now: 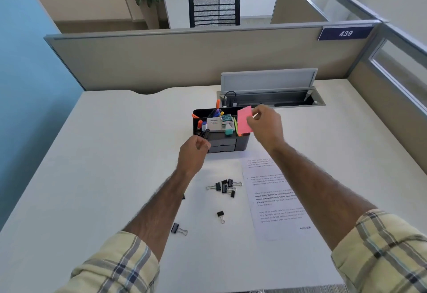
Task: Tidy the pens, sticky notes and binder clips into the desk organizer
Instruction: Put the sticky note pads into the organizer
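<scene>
Pink sticky notes [243, 119] pinched in right hand [265, 126] over the 3 o'clock end of black desk organizer [221, 141]. Left hand [193, 154] loosely curled, holding nothing, at organizer's 7 o'clock corner. Pens [216, 112] stand inside at 11 o'clock. Binder clips [225, 187] lie loose on desk [115, 154] at 6 o'clock.

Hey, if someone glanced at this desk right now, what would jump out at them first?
The bright pink sticky notes, pinched in the right hand at the right end of the black desk organizer. Next, the black binder clips scattered loose on the white desk nearer the person, left of a printed sheet.
</scene>
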Tool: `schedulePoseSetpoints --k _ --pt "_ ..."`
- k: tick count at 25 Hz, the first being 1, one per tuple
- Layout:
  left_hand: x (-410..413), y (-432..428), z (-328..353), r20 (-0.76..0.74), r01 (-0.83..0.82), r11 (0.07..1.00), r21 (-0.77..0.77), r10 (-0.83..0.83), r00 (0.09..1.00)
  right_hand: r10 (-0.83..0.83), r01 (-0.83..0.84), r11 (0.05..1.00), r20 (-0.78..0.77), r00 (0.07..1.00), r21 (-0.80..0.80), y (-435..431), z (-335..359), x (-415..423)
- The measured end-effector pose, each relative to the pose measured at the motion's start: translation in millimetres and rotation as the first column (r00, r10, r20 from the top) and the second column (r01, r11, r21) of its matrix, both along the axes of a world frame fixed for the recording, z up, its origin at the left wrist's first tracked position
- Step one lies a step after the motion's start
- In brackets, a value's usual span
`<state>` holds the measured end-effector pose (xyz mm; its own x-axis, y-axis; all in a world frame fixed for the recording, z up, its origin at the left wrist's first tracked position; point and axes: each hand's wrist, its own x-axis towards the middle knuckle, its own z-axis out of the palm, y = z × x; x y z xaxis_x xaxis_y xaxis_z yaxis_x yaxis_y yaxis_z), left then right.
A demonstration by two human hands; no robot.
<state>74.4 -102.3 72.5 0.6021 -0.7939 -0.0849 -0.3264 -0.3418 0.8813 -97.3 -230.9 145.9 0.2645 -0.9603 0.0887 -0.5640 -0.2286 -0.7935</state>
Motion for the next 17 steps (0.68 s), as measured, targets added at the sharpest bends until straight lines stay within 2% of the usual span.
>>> schedulePoseSetpoints --k 3,7,17 --pt "-2 10 -22 0.048 0.079 0.992 0.102 -0.084 0.995 -0.058 0.047 0.995 -0.134 0.989 -0.084 -13 -1 2" --pt "-3 19 -42 0.045 0.105 0.977 0.187 -0.115 0.992 -0.046 0.014 0.991 -0.245 0.968 -0.131 -20 -13 12" --pt "2 16 -44 0.033 0.147 0.961 0.233 -0.158 0.987 -0.042 0.026 0.998 -0.273 0.961 -0.063 -30 -25 33"
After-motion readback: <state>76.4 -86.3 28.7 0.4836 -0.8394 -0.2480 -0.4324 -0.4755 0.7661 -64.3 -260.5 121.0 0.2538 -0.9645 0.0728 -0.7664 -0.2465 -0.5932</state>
